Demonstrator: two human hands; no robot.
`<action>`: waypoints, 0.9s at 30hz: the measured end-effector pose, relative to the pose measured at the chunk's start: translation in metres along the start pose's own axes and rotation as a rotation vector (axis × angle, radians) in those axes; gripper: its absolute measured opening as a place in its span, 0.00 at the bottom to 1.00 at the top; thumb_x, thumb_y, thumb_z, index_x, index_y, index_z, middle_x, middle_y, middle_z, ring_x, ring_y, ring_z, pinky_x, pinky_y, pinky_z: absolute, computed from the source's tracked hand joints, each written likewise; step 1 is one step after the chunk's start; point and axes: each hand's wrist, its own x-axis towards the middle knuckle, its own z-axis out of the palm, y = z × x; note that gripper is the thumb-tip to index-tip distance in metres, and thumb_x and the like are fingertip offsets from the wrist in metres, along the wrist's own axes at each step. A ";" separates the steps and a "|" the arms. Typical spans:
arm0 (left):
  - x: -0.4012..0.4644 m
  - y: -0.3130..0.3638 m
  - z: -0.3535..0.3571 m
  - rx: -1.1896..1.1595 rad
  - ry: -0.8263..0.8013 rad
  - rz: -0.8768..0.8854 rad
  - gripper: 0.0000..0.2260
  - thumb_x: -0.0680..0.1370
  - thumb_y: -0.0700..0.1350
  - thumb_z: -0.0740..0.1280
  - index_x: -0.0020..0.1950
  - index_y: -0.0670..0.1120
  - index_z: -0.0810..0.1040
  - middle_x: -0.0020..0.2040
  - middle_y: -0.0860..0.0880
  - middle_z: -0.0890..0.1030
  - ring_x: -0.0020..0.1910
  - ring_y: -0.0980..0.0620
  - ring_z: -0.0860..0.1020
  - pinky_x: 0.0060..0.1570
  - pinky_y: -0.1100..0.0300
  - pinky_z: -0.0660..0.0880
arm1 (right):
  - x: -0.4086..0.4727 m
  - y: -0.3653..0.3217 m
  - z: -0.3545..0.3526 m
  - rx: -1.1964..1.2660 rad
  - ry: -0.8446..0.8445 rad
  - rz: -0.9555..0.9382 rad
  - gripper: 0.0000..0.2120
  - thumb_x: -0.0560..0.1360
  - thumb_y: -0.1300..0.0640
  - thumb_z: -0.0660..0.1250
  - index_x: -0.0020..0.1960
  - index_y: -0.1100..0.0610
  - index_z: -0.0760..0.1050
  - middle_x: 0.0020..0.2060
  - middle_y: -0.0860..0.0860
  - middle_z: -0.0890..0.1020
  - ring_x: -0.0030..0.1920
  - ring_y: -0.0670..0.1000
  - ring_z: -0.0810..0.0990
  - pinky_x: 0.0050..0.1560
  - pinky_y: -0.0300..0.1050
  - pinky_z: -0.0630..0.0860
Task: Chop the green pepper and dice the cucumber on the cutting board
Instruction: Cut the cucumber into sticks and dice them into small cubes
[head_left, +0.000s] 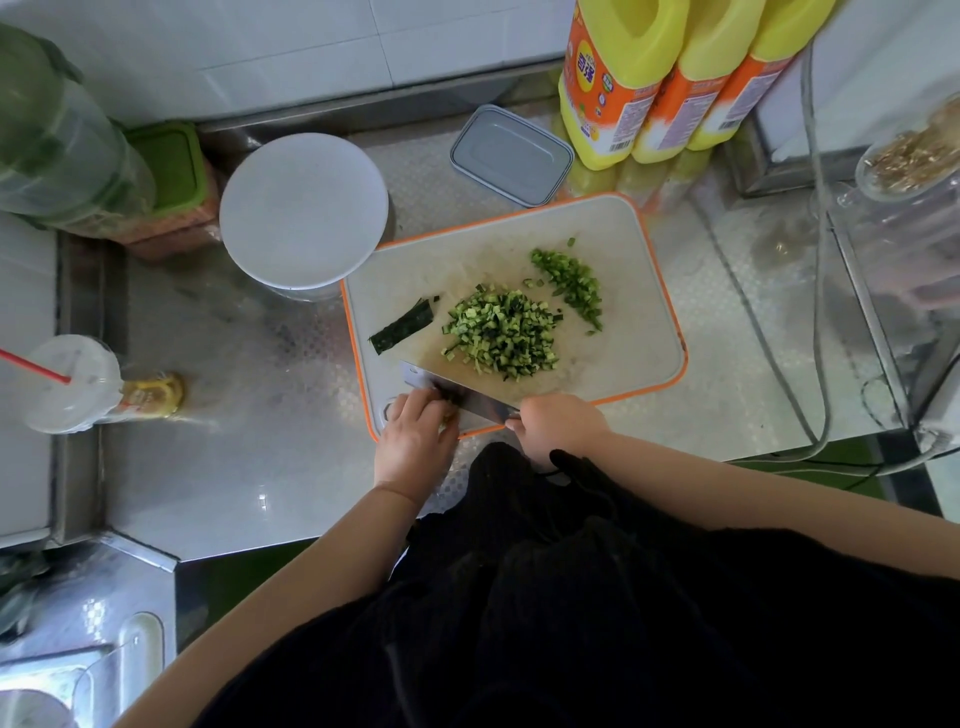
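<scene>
A white cutting board (623, 249) with an orange rim lies on the steel counter. A heap of diced cucumber (501, 332) sits at its middle. A smaller row of chopped green pepper (569, 286) lies to the right behind it. A dark cucumber strip (402, 327) lies at the left. My right hand (558, 423) grips the handle of a cleaver (467, 387), whose blade stands at the board's near edge. My left hand (418, 431) holds small cucumber pieces against the blade with curled fingers; the pieces are mostly hidden.
A round white lidded tub (304, 208) touches the board's far left corner. A grey lidded box (511, 153) and yellow bottles (618, 83) stand behind. A cup with a red straw (72, 382) is at the left. A glass jar (914, 171) and cables lie right.
</scene>
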 end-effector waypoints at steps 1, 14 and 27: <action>0.000 0.000 0.000 -0.001 0.004 0.008 0.09 0.75 0.45 0.64 0.43 0.40 0.81 0.44 0.44 0.78 0.42 0.41 0.75 0.41 0.48 0.76 | 0.001 0.002 0.000 0.026 0.006 0.013 0.17 0.82 0.48 0.54 0.57 0.60 0.73 0.52 0.57 0.79 0.55 0.58 0.77 0.49 0.49 0.71; -0.010 0.003 -0.009 0.013 -0.072 -0.082 0.14 0.75 0.50 0.62 0.48 0.41 0.79 0.50 0.42 0.75 0.49 0.39 0.74 0.43 0.48 0.76 | -0.007 0.004 -0.002 0.027 0.073 -0.027 0.17 0.82 0.48 0.55 0.56 0.61 0.72 0.52 0.58 0.79 0.54 0.60 0.78 0.46 0.48 0.71; -0.003 0.008 -0.010 -0.070 -0.114 -0.164 0.10 0.76 0.46 0.65 0.48 0.40 0.81 0.47 0.44 0.77 0.49 0.39 0.76 0.45 0.47 0.77 | 0.000 -0.004 0.000 0.002 -0.015 -0.023 0.17 0.82 0.49 0.54 0.57 0.61 0.74 0.52 0.57 0.79 0.55 0.58 0.78 0.50 0.49 0.72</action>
